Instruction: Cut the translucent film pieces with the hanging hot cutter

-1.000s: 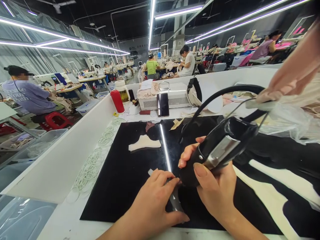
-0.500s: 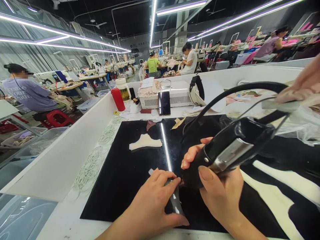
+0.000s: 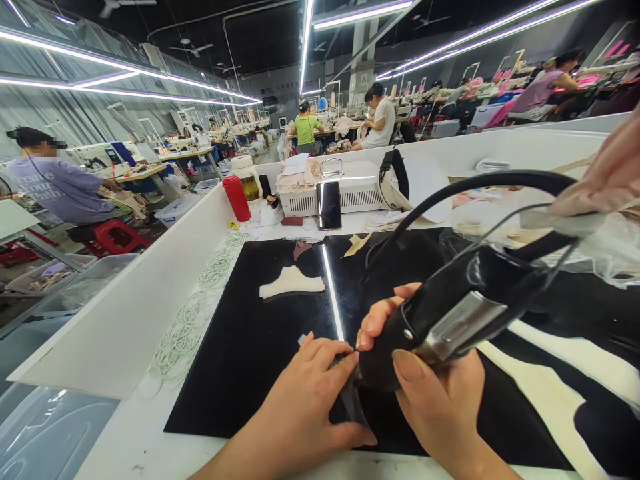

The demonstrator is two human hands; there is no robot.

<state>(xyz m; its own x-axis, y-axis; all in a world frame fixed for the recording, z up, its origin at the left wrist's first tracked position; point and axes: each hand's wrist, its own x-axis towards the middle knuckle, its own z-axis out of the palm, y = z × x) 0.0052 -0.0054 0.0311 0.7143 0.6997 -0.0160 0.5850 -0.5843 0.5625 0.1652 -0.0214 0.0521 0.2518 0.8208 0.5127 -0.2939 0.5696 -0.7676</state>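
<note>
My right hand [image 3: 440, 400] is wrapped round a black corded hand tool [image 3: 450, 317] with a silver plate on its side, its nose pressed down on the glossy black work surface [image 3: 250, 353]. A thick black cable [image 3: 475, 183] arcs up from the tool's rear. My left hand [image 3: 300, 407] lies flat with spread fingers on a thin grey strip [image 3: 353, 400], right beside the tool's nose. A cream fabric piece [image 3: 291, 283] lies farther back on the black surface.
White elastic loops [image 3: 185, 327] lie along the white side wall [image 3: 125, 313]. At the back stand a red bottle [image 3: 236, 199], a phone [image 3: 329, 205], a white box [image 3: 350, 190] and stacked fabric. A clear plastic bag [image 3: 605, 250] is at right. Other people sit at sewing stations behind.
The tool and my right hand have shifted slightly toward me along the strip, and my left hand has kept pressing beside it. Less of the grey strip shows now.
</note>
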